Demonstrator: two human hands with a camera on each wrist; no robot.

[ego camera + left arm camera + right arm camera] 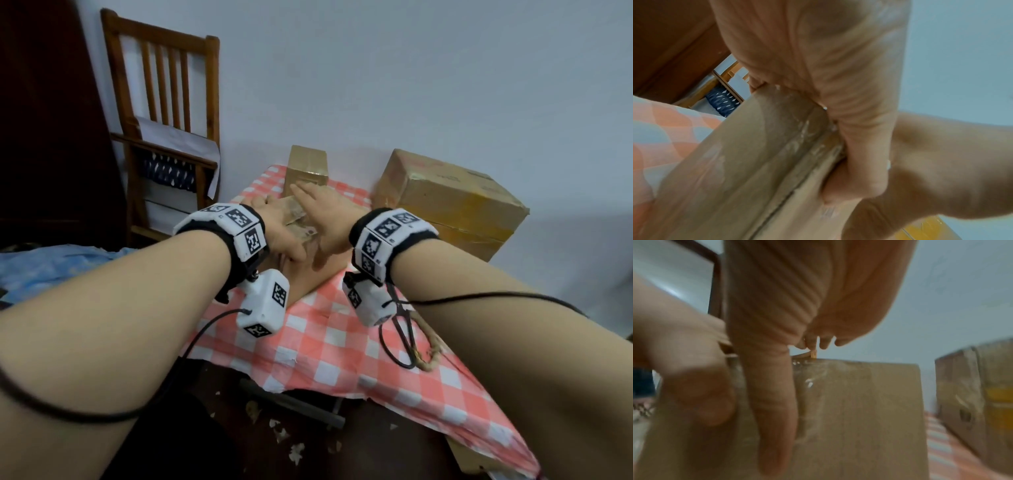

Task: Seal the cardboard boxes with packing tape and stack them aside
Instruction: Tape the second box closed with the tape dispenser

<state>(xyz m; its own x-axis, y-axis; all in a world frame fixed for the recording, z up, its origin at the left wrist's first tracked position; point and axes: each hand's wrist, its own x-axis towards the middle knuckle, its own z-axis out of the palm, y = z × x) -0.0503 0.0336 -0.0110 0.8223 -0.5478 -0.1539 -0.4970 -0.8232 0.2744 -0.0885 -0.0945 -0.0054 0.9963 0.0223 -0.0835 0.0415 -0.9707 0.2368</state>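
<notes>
A brown cardboard box (pixel 323 274) lies mid-table on the red-and-white checked cloth (pixel 329 342). Both hands rest flat on its top. My left hand (pixel 277 226) presses the left half, its thumb (pixel 859 162) beside the flap seam. My right hand (pixel 325 212) lies on the right half with fingers stretched toward the far edge and the thumb (pixel 772 402) straight along the top. Between the hands runs a glossy strip of clear tape (pixel 296 214), over the seam (pixel 797 146). The tape roll is not in sight.
A small upright box (pixel 308 164) stands just behind the hands. A large box (pixel 452 198) with yellow print sits at the back right. Black-handled scissors (pixel 404 329) lie near the table's right front, under my right forearm. A wooden chair (pixel 164 113) stands at the left.
</notes>
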